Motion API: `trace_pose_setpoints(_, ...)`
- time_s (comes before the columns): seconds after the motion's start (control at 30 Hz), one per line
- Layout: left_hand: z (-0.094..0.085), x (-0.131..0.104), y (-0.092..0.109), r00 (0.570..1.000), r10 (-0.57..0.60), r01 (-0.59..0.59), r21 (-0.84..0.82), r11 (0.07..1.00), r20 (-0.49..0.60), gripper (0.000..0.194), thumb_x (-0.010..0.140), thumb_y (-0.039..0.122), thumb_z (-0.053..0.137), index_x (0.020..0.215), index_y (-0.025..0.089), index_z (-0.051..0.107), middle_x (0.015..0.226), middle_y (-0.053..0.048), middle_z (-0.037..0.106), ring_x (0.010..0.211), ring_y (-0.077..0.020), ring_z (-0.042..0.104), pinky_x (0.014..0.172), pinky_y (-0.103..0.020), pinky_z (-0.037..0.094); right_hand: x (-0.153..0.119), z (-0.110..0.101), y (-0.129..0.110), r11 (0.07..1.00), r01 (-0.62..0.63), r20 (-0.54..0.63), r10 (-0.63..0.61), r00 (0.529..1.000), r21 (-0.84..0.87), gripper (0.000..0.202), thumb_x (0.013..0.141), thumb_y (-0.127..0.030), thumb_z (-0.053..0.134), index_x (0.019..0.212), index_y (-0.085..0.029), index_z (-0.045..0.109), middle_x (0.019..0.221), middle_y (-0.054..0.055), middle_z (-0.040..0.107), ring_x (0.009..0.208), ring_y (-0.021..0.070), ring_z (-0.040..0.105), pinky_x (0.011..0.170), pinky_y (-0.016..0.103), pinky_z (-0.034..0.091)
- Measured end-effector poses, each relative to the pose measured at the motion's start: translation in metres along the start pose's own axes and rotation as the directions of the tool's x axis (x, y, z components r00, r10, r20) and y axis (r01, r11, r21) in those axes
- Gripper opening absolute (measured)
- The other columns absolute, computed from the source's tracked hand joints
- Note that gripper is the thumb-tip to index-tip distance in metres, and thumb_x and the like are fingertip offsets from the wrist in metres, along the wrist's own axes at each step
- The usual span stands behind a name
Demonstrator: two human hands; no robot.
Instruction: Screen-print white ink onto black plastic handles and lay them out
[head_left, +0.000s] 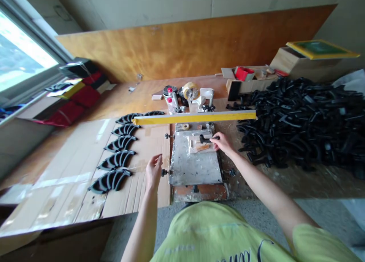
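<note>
My right hand (pixel 222 142) grips one end of a black curved plastic handle (pixel 204 139) above a small fixture (pixel 203 147) on the grey metal plate (pixel 196 167) of a bench press. Whether the handle touches the fixture, I cannot tell. At the plate's left side, my left hand (pixel 154 170) hovers over cardboard, fingers loosely bent and apart, holding nothing. Near its thumb is a black knob (pixel 164 173). A hinged frame with a yellow front bar (pixel 196 118) stands raised behind the plate.
Rows of black handles (pixel 115 159) lie on the cardboard (pixel 71 171) to the left. A large heap of similar black parts (pixel 299 121) covers the right side. Behind the frame are bottles (pixel 170 98) and a tape roll (pixel 190 91). A wooden box (pixel 251 85) stands back right.
</note>
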State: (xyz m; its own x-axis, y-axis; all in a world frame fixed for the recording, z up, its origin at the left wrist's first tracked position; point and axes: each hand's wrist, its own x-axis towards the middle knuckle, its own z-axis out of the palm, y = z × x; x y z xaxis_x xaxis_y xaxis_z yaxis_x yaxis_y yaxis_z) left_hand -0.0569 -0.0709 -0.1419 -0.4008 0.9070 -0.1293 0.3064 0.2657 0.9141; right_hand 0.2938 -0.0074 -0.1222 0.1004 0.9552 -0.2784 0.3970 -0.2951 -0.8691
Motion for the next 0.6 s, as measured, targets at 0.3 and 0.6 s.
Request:
trace_pose_setpoints(0.3,-0.002,0.001,0.042,0.995,0.098,-0.101,-0.096,0.990,-0.028,0.047,0.075,0.054,0.063,0.101,0.016,0.069,0.086,-0.006,0.069,0.082,-0.0180,0.066,0.073,-0.029,0.054,0.013,0.023,-0.028,0.725,0.172,0.065,-0.174,0.983,-0.666,0.068,0.083,-0.063,0.055,0.132,-0.017,0.049,0.106,0.016,0.069,0.095,0.0268,0.067,0.079,0.035,0.051)
trace_pose_setpoints(0.6,0.014,0.022,0.176,0.957,0.264,-0.172,-0.494,0.852,0.123,0.053,0.088,0.061,0.039,0.095,0.014,0.063,0.066,-0.001,0.061,0.055,-0.0095,0.057,0.056,-0.022,0.049,0.005,0.055,-0.023,0.531,0.664,0.454,-0.485,0.748,-0.527,0.056,0.084,-0.037,0.065,0.137,-0.026,0.051,0.145,0.007,0.048,0.140,0.0247,0.032,0.115,0.047,0.019)
